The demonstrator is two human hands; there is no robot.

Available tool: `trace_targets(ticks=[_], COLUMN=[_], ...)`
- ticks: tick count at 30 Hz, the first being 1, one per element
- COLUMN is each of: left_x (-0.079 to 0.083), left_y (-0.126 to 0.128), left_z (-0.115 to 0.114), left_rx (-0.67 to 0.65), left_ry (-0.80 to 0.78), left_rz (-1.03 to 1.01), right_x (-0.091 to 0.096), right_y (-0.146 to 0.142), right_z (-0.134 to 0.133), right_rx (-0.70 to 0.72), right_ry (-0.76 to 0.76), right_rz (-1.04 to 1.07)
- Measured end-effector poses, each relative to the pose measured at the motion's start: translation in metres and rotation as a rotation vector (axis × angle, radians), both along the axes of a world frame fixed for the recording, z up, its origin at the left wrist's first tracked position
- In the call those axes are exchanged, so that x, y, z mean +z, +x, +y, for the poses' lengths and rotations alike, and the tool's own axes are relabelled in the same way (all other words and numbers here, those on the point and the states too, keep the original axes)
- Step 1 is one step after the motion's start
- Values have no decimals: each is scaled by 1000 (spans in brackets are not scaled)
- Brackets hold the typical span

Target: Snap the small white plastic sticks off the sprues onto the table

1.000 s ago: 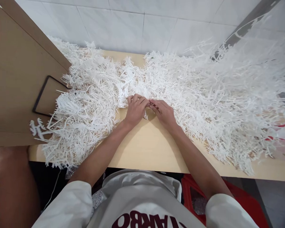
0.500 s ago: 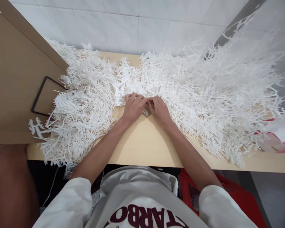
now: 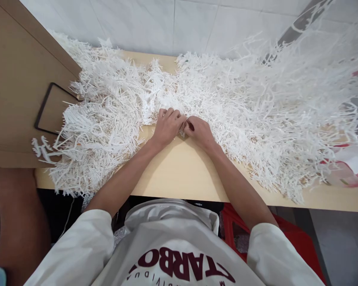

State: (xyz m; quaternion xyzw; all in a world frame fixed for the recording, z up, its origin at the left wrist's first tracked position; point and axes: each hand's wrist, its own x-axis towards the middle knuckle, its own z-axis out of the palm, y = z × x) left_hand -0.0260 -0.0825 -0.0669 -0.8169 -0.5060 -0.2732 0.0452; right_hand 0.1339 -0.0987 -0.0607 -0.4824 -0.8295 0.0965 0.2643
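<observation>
A wide heap of white, thin branching plastic-like sprigs (image 3: 256, 115) covers much of the table. At its front edge my left hand (image 3: 169, 126) rests with fingers curled, its thumb and forefinger closed toward the middle. My right hand (image 3: 199, 130) meets it there in a pinch, thumb against forefinger. Between the fingertips, a small whitish piece (image 3: 182, 133) pokes out just above the bare wood. The fingers cover most of that piece, so its full shape is hidden.
The pale wooden table (image 3: 179, 171) runs along a tiled wall (image 3: 193, 26). A brown board with a black wire loop (image 3: 43, 107) stands left, near another person's bare limb (image 3: 20, 222). A pink-and-white plastic bag (image 3: 346, 171) lies right; a red stool (image 3: 298, 238) stands below.
The right hand has rolled slightly, opening a dark gap between its thumb and fingers. Both hands stay together at the same spot; the whole view has shifted a little.
</observation>
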Motion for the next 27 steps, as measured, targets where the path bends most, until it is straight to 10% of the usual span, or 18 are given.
trace_targets(ticks=[4, 10, 27], left_x=[-5, -4, -12], left_y=[-11, -7, -6], left_z=[8, -1, -3], left_rx=[150, -25, -165], left_ry=[60, 83, 154], left_rz=[-161, -52, -7], right_x=[-2, -3, -11], right_y=[0, 4, 10], right_z=[-6, 6, 10], right_rx=[103, -189, -43], right_ry=[68, 105, 374], right_rz=[32, 348, -61])
